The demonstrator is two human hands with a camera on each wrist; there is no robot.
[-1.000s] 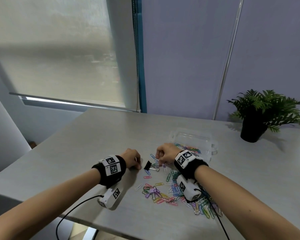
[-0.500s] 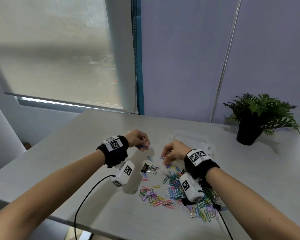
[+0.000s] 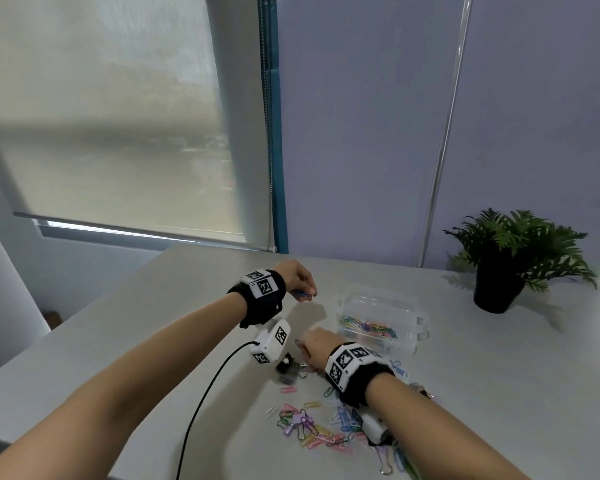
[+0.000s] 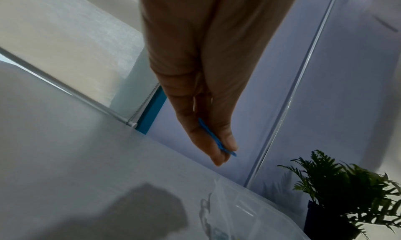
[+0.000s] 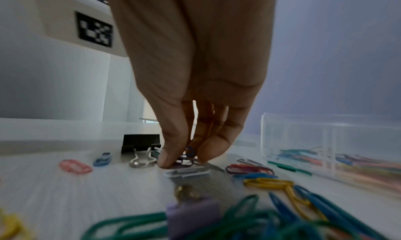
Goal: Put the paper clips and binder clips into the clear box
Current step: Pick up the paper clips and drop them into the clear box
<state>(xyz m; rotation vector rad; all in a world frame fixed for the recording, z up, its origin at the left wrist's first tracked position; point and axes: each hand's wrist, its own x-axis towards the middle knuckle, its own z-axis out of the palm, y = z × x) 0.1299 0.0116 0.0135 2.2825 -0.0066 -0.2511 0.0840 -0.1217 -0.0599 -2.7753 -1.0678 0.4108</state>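
The clear box [image 3: 381, 308] stands open on the table with several coloured paper clips inside; its wall [image 5: 299, 132] also shows in the right wrist view. My left hand [image 3: 300, 278] is raised above the table, left of the box, pinching a blue paper clip [image 4: 214, 138] between thumb and fingertips. My right hand [image 3: 314, 344] is down on the table, its thumb and fingers pinching a dark paper clip [image 5: 184, 161]. A black binder clip [image 5: 141, 145] sits just left of it. A pile of coloured paper clips [image 3: 319, 431] with purple binder clips lies near the front edge.
A potted fern [image 3: 506, 258] stands at the back right of the grey table [image 3: 153, 323]. A black cable [image 3: 201, 403] runs from my left wrist over the front edge. A window blind and a purple wall lie behind the table.
My left hand has lifted off the table with the blue clip and moved away and right toward the box. My right hand has shifted slightly left, staying low over the clips.
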